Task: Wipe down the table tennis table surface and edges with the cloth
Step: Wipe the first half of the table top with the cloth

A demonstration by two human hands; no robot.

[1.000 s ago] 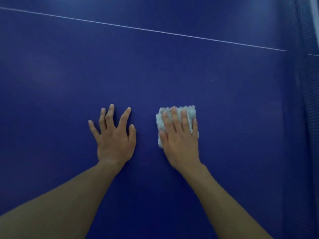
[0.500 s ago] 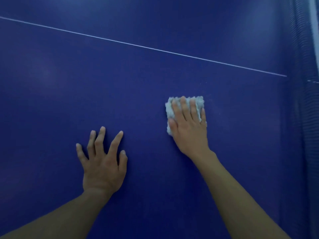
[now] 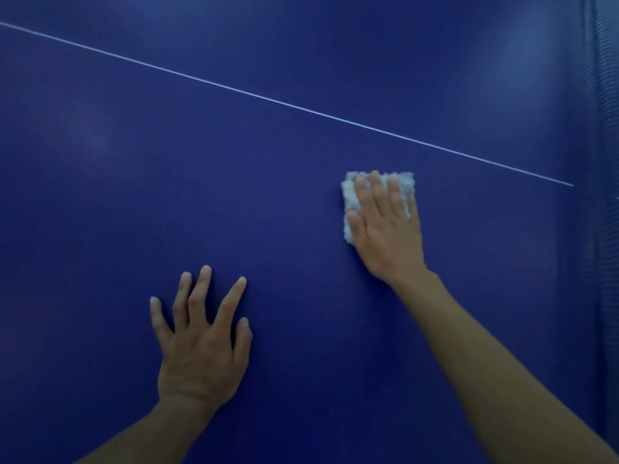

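Blue worktop [image 3: 100,195], white line [image 3: 301,108] crossing far side. My right hand [image 3: 385,229] presses flat on pale cloth [image 3: 350,195], right of centre. My left hand [image 3: 201,349] splayed, empty, nearer.

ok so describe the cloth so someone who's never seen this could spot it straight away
Start from the blue table tennis table and its thin white line. Just below that line's right end, the right hand lies flat on the cloth. It is a small, pale, fluffy square, the only light patch on the dark surface.
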